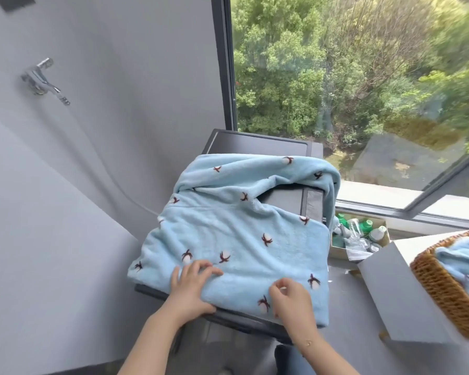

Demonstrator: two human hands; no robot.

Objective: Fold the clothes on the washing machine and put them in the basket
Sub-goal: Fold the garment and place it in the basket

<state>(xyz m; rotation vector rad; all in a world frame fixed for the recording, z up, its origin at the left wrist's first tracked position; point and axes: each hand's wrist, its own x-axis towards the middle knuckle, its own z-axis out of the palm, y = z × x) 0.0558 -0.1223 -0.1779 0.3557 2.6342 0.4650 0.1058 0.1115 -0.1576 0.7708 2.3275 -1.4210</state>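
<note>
A pale blue fleece garment (228, 234) is spread over the washer (257, 143) beside a wide window (363, 77), its near hem worked by both hands. The left hand (191, 286) lies on the cloth near the front edge, fingers curled and bunching the fleece; the right hand (290, 296) is seen pinching a fold of the hem between thumb and fingertips. The basket (444, 290) — wicker, perched on a white box (390, 288) at the right — is already loaded with a piece of matching blue cloth (463, 261).

The risks are judged to lie at the edges. The far right part of the garment is draped off the surface, hanging over a cardboard box of bottles (360, 234) on the floor by the sill; if the hem is pulled hard toward the person, that hanging part may be dragged across the bottles or slip off entirely. Thick fleece is likely to be bulky and springy, so a fold made without smoothing may be left lopsided and come undone in transfer. The basket is set well apart from the washer and close to the box's edge — a heavy drop could tip it.
</note>
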